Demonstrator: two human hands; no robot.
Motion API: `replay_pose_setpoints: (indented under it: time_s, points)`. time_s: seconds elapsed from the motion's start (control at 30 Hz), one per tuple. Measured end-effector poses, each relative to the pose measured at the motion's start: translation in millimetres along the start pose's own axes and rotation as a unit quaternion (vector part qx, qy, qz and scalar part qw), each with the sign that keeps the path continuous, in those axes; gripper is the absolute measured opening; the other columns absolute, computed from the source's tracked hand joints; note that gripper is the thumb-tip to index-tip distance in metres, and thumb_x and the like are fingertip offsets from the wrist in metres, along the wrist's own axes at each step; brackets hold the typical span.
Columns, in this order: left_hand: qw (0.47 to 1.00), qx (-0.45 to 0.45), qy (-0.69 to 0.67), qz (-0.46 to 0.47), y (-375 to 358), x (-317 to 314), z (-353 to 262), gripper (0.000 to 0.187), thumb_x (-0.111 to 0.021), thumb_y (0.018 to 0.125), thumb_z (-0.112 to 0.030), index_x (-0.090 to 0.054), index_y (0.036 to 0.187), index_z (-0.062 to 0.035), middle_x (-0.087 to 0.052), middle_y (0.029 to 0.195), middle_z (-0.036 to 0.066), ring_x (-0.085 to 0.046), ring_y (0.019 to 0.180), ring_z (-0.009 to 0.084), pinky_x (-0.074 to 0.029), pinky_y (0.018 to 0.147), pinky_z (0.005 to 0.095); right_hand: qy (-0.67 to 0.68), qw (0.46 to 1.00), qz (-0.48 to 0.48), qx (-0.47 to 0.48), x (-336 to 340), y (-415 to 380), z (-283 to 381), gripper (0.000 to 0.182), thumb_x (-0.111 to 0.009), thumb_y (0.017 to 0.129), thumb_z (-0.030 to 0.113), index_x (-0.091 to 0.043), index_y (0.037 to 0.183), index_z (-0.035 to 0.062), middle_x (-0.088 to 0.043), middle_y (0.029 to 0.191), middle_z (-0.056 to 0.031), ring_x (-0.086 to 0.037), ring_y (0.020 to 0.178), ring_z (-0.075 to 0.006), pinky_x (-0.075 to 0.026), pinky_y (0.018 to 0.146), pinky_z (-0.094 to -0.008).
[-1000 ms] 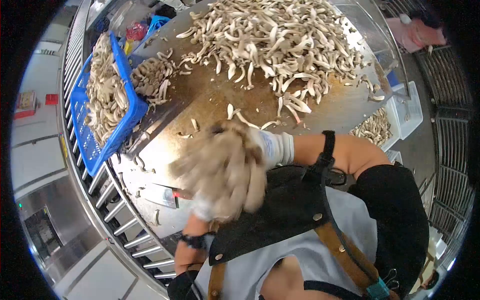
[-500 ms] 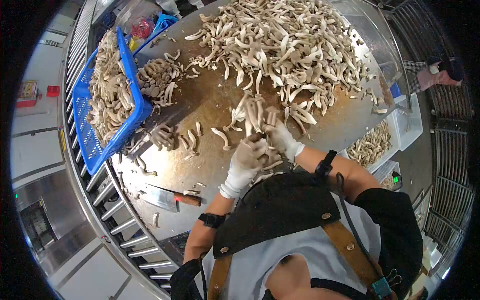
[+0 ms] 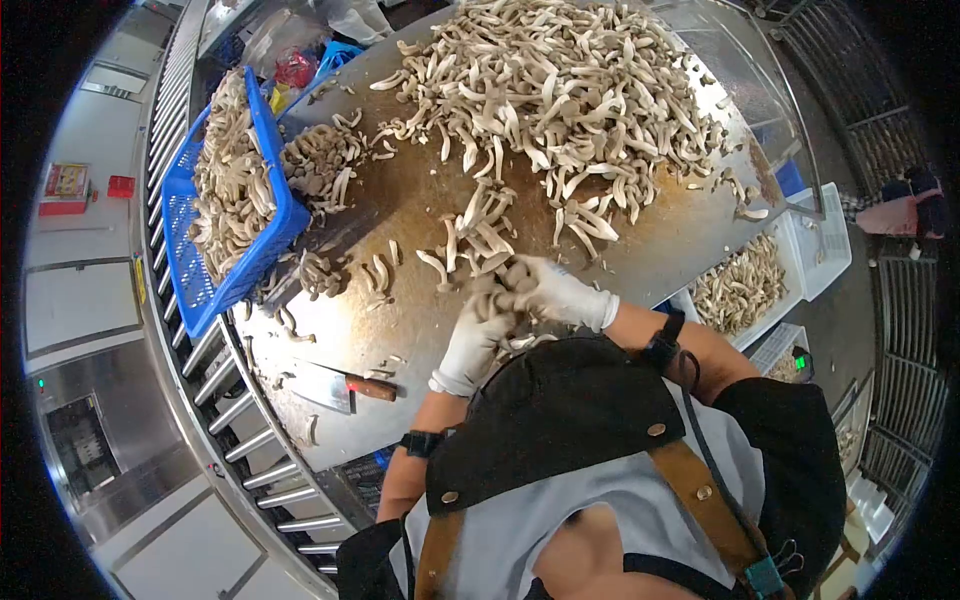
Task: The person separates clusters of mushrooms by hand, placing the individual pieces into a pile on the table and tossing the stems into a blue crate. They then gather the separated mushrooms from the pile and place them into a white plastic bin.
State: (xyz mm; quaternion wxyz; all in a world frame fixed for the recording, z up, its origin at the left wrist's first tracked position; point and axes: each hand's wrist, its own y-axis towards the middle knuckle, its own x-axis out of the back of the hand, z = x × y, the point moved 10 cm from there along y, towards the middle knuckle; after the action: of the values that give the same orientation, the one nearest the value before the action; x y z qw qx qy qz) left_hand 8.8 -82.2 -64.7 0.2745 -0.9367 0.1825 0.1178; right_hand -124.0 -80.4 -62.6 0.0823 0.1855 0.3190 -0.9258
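My left hand (image 3: pixel 473 347), in a white glove, is closed around a bunch of mushrooms (image 3: pixel 497 290) close to my apron. From the other side my right hand (image 3: pixel 562 294), gloved too, grips the same bunch, its fingers curled over the brown caps. Just beyond the hands, several loose mushrooms (image 3: pixel 484 222) lie on the metal table (image 3: pixel 410 330). A large heap of mushrooms (image 3: pixel 560 90) covers the far part of the table. Left of my left hand, a cleaver (image 3: pixel 322 387) with a wooden handle lies flat.
A blue basket (image 3: pixel 291 215) full of mushrooms tilts at the table's left edge, beside a roller conveyor (image 3: pixel 232 411). A small mushroom pile (image 3: pixel 318 165) sits right of it. At the right stand a white crate (image 3: pixel 797 285) of mushrooms and, farther off, another person (image 3: pixel 902 212).
My hands have drawn closer together around the mushroom bunch, the right one moving down and left. Some mushrooms now lie on the table just beyond them. The view has shifted slightly.
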Motion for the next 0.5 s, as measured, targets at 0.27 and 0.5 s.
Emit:
replay_pose_setpoints:
  time_s: [0.27,0.5]
  points:
    - [0.965,0.033,-0.258,0.034,-6,-27,-21,0.043,-0.058,0.096,-0.031,-0.046,0.131,-0.0093,-0.061,0.114,0.006,-0.061,0.103,0.0194,-0.053,0.087,0.0346,0.044,0.995,-0.043,0.076,23,1,5,0.090,-0.065,0.083,-0.003,-0.005,0.150,0.0083,-0.043,0.135,-0.0204,-0.060,0.099,-0.0219,-0.052,0.078,-0.0288]
    - [0.997,-0.023,-0.080,0.011,20,-17,-35,0.021,-0.058,0.091,-0.006,-0.050,0.110,-0.0062,-0.061,0.099,0.008,-0.062,0.087,0.0210,-0.054,0.077,0.0337,-0.092,0.985,-0.067,0.127,29,-1,38,0.056,-0.064,0.084,-0.002,-0.038,0.134,-0.0033,-0.052,0.124,-0.0186,-0.063,0.100,-0.0248,-0.055,0.081,-0.0320]
